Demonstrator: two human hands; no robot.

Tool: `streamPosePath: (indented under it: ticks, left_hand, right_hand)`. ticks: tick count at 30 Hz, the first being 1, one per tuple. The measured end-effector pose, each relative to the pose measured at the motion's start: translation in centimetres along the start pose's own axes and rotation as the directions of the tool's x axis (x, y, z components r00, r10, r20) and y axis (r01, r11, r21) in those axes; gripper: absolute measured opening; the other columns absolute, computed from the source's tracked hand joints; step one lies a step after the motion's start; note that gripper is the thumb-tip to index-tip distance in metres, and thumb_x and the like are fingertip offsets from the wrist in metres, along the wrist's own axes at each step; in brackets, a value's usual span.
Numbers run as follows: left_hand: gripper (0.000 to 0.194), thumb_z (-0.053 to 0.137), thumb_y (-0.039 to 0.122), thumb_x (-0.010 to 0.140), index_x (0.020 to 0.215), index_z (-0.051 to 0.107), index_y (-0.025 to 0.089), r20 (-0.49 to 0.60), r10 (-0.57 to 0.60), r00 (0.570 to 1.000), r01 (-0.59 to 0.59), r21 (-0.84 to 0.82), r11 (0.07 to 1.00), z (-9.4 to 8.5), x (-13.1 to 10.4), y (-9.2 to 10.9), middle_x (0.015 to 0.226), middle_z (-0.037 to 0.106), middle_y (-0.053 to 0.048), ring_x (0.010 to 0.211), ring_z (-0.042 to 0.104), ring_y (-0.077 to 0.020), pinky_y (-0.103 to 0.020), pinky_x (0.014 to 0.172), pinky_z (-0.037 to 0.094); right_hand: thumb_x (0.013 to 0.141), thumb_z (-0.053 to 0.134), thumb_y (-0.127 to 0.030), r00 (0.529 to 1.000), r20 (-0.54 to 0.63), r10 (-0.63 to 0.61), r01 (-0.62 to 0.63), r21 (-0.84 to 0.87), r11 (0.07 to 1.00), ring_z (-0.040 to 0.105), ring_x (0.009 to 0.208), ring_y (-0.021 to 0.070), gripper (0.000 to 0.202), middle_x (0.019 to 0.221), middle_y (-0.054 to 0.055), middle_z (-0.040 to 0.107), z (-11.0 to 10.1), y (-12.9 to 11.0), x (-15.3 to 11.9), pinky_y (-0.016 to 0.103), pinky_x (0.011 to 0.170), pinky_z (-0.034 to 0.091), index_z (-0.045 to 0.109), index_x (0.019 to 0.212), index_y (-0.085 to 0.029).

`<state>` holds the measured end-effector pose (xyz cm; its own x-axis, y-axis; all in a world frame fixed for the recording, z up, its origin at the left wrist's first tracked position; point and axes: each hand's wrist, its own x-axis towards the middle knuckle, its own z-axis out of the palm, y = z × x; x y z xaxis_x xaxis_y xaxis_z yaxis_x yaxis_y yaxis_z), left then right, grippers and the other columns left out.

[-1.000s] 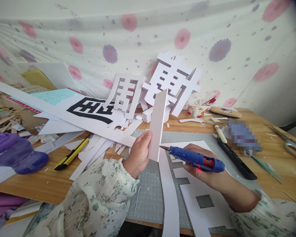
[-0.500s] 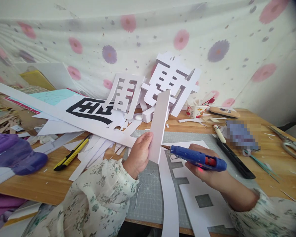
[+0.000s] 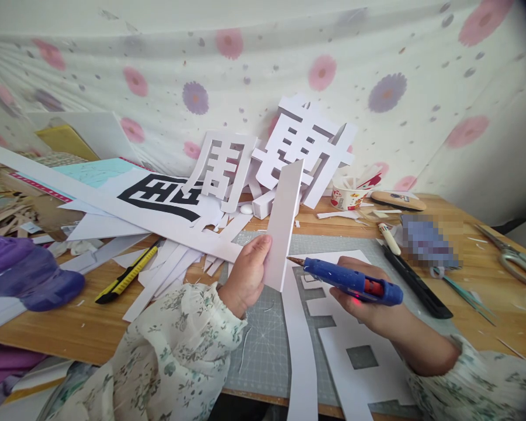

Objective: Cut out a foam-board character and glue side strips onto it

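Observation:
My left hand (image 3: 248,273) grips a white board strip (image 3: 284,225) near its lower end, holding it upright and slightly tilted. Closed round a blue glue gun (image 3: 342,279) is my right hand (image 3: 372,298); the gun's nozzle is at the strip's right edge, and a red light glows on its underside. Below, a long curved white strip (image 3: 300,351) and a white cut-out sheet with square holes (image 3: 355,345) lie on the grey cutting mat (image 3: 263,327).
White cut-out characters (image 3: 296,143) lean at the back. A yellow cutter (image 3: 127,273) and paper offcuts (image 3: 170,275) lie left. To the right are a black knife (image 3: 416,280), scissors (image 3: 512,257) and a paper cup (image 3: 348,194); purple cloth-like material (image 3: 26,272) sits far left.

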<state>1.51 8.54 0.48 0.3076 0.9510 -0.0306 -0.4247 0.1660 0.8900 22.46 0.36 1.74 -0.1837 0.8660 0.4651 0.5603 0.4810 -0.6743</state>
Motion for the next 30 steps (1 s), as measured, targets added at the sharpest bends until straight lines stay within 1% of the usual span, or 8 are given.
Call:
streamPosePath:
  ticks: [4,12,18,20,23,26,28,30]
  left_hand:
    - [0.033,0.073,0.051,0.082,0.092,0.073,0.019,-0.002,0.001,1.000,-0.001,0.007,1.000,-0.06,0.00,-0.03,0.095,0.077,-0.005,0.090,0.069,-0.0237,-0.037,0.084,0.054]
    - [0.035,0.074,0.053,0.080,0.089,0.072,0.019,-0.004,0.011,1.000,-0.011,0.030,1.000,-0.10,0.04,0.01,0.089,0.074,-0.004,0.088,0.067,-0.0223,-0.035,0.081,0.053]
    - [0.041,0.076,0.055,0.078,0.094,0.072,0.018,0.005,0.010,1.000,-0.010,0.043,0.999,-0.08,-0.05,0.14,0.092,0.074,-0.005,0.090,0.067,-0.0241,-0.037,0.082,0.053]
    - [0.040,0.076,0.054,0.078,0.093,0.072,0.018,0.001,0.010,1.000,-0.010,0.045,0.999,-0.07,-0.07,0.18,0.090,0.073,-0.005,0.088,0.066,-0.0231,-0.036,0.081,0.052]
    - [0.038,0.074,0.054,0.080,0.093,0.072,0.018,-0.017,0.027,1.000,-0.026,0.050,0.998,-0.11,0.02,0.12,0.087,0.072,-0.004,0.084,0.064,-0.0212,-0.035,0.079,0.052]
    - [0.039,0.075,0.053,0.079,0.095,0.072,0.018,-0.032,0.044,0.999,-0.042,0.058,0.997,-0.21,0.16,-0.04,0.090,0.073,-0.005,0.088,0.065,-0.0229,-0.036,0.081,0.052]
    - [0.040,0.076,0.053,0.078,0.095,0.072,0.017,-0.041,0.055,0.998,-0.053,0.062,0.997,-0.26,0.22,-0.13,0.091,0.073,-0.005,0.090,0.066,-0.0238,-0.036,0.083,0.051]
    - [0.041,0.076,0.054,0.078,0.096,0.072,0.017,-0.044,0.060,0.997,-0.057,0.070,0.996,-0.27,0.23,-0.17,0.090,0.073,-0.005,0.090,0.066,-0.0235,-0.036,0.083,0.051]
  right_hand:
    - [0.081,0.061,-0.023,1.000,0.013,0.017,-0.017,0.003,1.000,0.046,0.053,0.0139,0.026,0.058,-0.003,0.049,0.02,0.21,-0.11,0.029,0.052,0.037,0.044,0.061,-0.024]
    - [0.083,0.059,-0.021,1.000,0.018,0.018,-0.018,-0.003,1.000,0.050,0.056,0.0151,0.024,0.061,-0.002,0.051,0.11,0.63,-0.42,0.029,0.056,0.041,0.047,0.063,-0.024]
    - [0.079,0.064,-0.026,0.997,-0.030,0.069,-0.068,0.024,0.997,0.047,0.053,0.0146,0.027,0.056,-0.003,0.049,0.09,-0.14,-0.02,0.028,0.051,0.039,0.045,0.060,-0.024]
    - [0.079,0.065,-0.027,0.996,-0.045,0.080,-0.078,0.039,0.996,0.048,0.053,0.0147,0.027,0.056,-0.003,0.050,0.10,-0.20,0.07,0.028,0.051,0.040,0.045,0.060,-0.024]
    - [0.082,0.065,-0.028,0.998,-0.037,0.052,-0.049,0.080,0.996,0.055,0.059,0.0160,0.020,0.064,0.000,0.058,0.09,0.11,0.12,0.029,0.055,0.045,0.056,0.065,-0.023]
    - [0.084,0.066,-0.030,1.000,-0.016,0.020,-0.018,0.132,0.991,0.062,0.071,0.0188,0.012,0.080,0.005,0.067,0.05,0.54,0.10,0.031,0.063,0.051,0.066,0.075,-0.022]
    - [0.084,0.066,-0.030,1.000,-0.009,0.022,-0.021,0.148,0.989,0.064,0.074,0.0194,0.011,0.084,0.006,0.068,0.02,0.70,0.08,0.032,0.066,0.052,0.068,0.077,-0.022]
    - [0.085,0.066,-0.030,0.999,0.006,0.040,-0.040,0.148,0.988,0.062,0.071,0.0187,0.011,0.081,0.005,0.067,-0.02,0.71,0.05,0.031,0.065,0.051,0.066,0.077,-0.022]
